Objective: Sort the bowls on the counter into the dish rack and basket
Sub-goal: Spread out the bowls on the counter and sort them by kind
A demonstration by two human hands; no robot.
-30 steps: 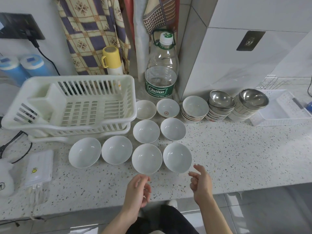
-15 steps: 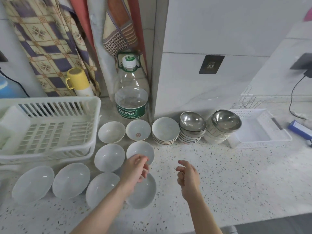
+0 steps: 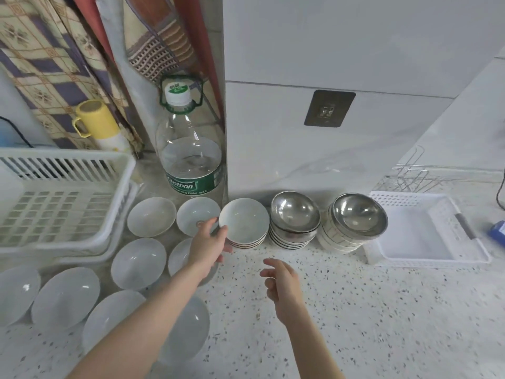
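Right of the water bottle, the stack of white bowls sits against the wall; the left hand pinches the top bowl's near rim, thumb inside, likely to lift it. Nearby, the right hand hovers, fingers loosely curled, empty, perhaps readying for the steel bowls beyond.

I observe loose white bowls upright on the speckled desk, before the white dish rack at left. Three stacks stand against the wall: white rimmed bowls, a steel-topped stack, and a second one touching the white basket.
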